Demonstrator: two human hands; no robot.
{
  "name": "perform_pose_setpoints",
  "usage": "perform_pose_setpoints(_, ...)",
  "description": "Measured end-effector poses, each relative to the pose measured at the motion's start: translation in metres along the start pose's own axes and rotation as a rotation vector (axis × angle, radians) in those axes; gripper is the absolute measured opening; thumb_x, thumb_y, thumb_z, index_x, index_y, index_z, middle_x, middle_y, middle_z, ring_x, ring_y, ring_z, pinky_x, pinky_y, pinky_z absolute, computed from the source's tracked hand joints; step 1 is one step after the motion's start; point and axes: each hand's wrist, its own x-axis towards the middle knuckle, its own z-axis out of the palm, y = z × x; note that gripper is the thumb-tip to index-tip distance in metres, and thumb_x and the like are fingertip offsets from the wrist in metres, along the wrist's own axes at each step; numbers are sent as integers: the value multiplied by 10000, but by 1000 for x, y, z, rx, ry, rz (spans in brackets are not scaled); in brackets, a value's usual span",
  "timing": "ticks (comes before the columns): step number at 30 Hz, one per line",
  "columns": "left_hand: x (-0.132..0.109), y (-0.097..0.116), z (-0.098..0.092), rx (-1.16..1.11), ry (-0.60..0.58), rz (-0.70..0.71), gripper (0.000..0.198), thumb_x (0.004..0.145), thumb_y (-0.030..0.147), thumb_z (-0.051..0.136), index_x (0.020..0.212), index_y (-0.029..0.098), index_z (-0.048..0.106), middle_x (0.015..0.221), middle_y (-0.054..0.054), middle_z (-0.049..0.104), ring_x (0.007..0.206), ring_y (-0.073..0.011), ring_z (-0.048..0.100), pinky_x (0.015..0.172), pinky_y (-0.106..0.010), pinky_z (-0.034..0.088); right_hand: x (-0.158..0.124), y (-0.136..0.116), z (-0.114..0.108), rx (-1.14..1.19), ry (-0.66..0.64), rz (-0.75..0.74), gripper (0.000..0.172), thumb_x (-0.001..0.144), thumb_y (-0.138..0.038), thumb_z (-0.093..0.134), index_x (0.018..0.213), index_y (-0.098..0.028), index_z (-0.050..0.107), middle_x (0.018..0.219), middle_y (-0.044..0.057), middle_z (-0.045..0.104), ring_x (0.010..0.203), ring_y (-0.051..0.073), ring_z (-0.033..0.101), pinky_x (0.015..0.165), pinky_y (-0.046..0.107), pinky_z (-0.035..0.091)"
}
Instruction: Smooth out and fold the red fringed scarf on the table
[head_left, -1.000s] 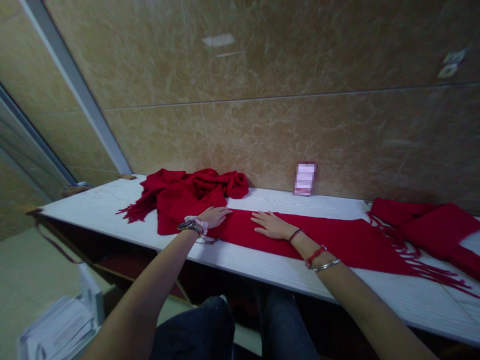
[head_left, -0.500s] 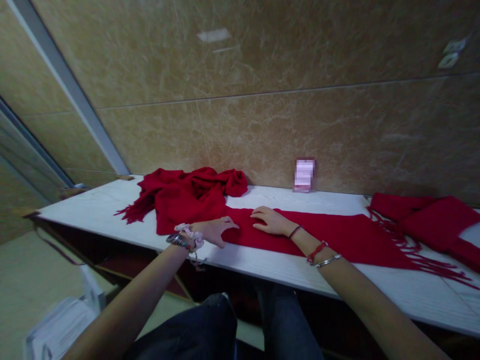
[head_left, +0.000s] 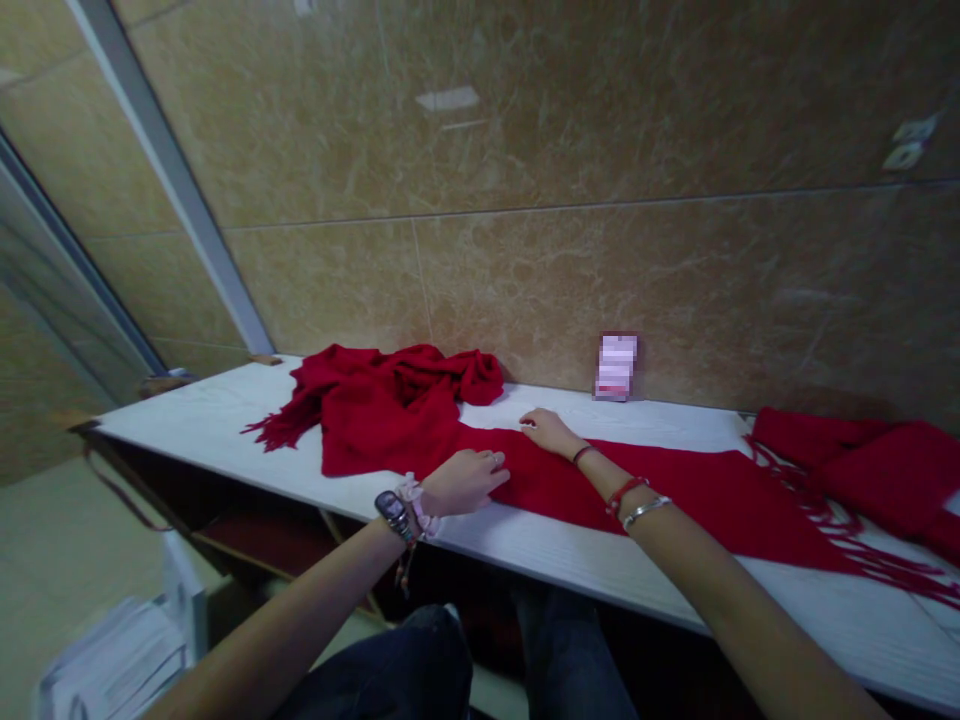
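Scarf lies across the middle of the desk, bunched at left. Left hand and right hand meet its near and far edges, fingers bent, whether pinching I cannot tell; uneven pulling could skew it.

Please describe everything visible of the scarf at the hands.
The scarf is red, soft-looking cloth, fringed at its right end. It lies on the table, flat on the right, apparently running into a crumpled, fringed heap on the left. The left hand is at its near edge, the right hand at its far edge; grip is unclear.
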Motion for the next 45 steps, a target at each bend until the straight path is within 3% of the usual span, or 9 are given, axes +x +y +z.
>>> perform_pose_setpoints(3, 4, 4, 1, 53, 62, 84, 119, 794, 163, 498, 910, 153, 521, 834, -59, 563, 770, -185, 555, 636, -294, 452, 23, -3, 2, -18, -165, 56, 215, 824, -234, 487, 994, -145, 583, 1038, 93, 575, 944, 185, 536, 827, 318, 422)
perform_pose_setpoints(6, 5, 5, 2, 103, 71, 135, 102, 816, 112, 450, 879, 135, 527, 727, -47, 575, 670, -171, 562, 576, -280, 438, 35, -8, 5, -29, -304, 97, 278, 836, -310, 478, 1074, -169, 512, 1091, 67, 525, 915, 174, 535, 769, 367, 458)
perform_pose_setpoints(10, 2, 5, 3, 126, 59, 175, 125, 812, 80, 437, 885, 115, 533, 671, -43, 587, 595, -169, 569, 506, -274, 420, 37, -12, 5, -32, -386, 121, 300, 837, -317, 476, 1091, -160, 499, 1098, 66, 518, 917, 182, 533, 763, 379, 461)
perform_pose_setpoints(18, -1, 9, -11, 100, 31, 144, 131, 795, 65, 448, 878, 110, 538, 627, -41, 584, 550, -174, 575, 442, -266, 400, 37, -8, -1, -3, -276, 116, 274, 828, -293, 493, 1063, -157, 529, 1072, 62, 546, 912, 175, 540, 771, 349, 457)
perform_pose_setpoints(22, 0, 11, -13, 33, 39, 104, 151, 811, 108, 455, 940, 144, 524, 747, -53, 600, 664, -167, 583, 533, -258, 432, 33, -9, 1, 32, -202, 95, 205, 757, -192, 551, 935, -167, 650, 929, 30, 658, 848, 152, 585, 720, 207, 440)
perform_pose_setpoints(25, 2, 11, -10, 23, 58, 72, 139, 824, 129, 447, 937, 149, 525, 830, -65, 596, 745, -178, 579, 585, -269, 447, 32, -7, 4, 51, -172, 76, 193, 741, -186, 550, 887, -186, 677, 867, 14, 682, 787, 141, 604, 669, 191, 441)
perform_pose_setpoints(33, -1, 8, -15, 5, -110, 99, 129, 784, 66, 482, 865, 124, 564, 774, -67, 622, 676, -177, 605, 542, -256, 453, 35, 0, 11, 30, -88, 64, 174, 735, -177, 551, 851, -180, 680, 890, 42, 676, 827, 162, 594, 707, 225, 432)
perform_pose_setpoints(39, -2, 13, -22, -38, -167, 26, 194, 780, 36, 443, 900, 119, 572, 761, -80, 623, 620, -180, 607, 518, -275, 461, 34, -1, 19, 39, -38, 57, 167, 762, -179, 532, 867, -153, 659, 913, 68, 663, 834, 160, 585, 718, 235, 421)
perform_pose_setpoints(45, 3, 21, -14, -33, -34, -31, 195, 796, 145, 470, 979, 142, 535, 892, -91, 582, 763, -209, 592, 552, -288, 478, 26, 2, 24, 71, 31, -14, 157, 798, -188, 502, 892, -152, 622, 899, 58, 654, 828, 140, 572, 734, 239, 410)
